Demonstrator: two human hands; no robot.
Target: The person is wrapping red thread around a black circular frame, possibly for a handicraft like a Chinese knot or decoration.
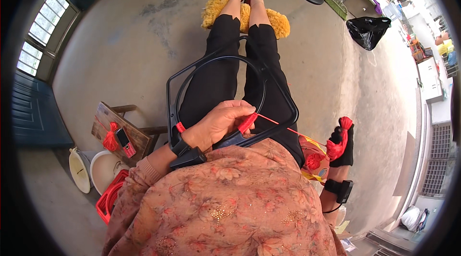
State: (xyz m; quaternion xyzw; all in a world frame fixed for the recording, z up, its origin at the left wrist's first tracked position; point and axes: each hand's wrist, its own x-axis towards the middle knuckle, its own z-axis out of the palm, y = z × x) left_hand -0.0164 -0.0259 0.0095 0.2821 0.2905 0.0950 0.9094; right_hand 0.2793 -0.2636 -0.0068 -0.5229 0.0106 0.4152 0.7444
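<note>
A: Which step do we have here?
B: We judge it to be winding: the red strand (278,123) runs slantwise from a red-wrapped section (247,123) of the black frame (169,97), resting across the lap.
A: And the next move?
B: It calls, we think, for a taut strand and a steady frame, laying each turn snugly beside the last.
A: Left hand (216,120)?
B: Nearly closed; we see thumb and forefinger pinching where the strand meets the wrap, on the near side of the frame.
A: Right hand (348,146)?
B: Out to the right, dark-covered, red yarn (335,150) against it. How tightly it grips, we cannot tell.
</note>
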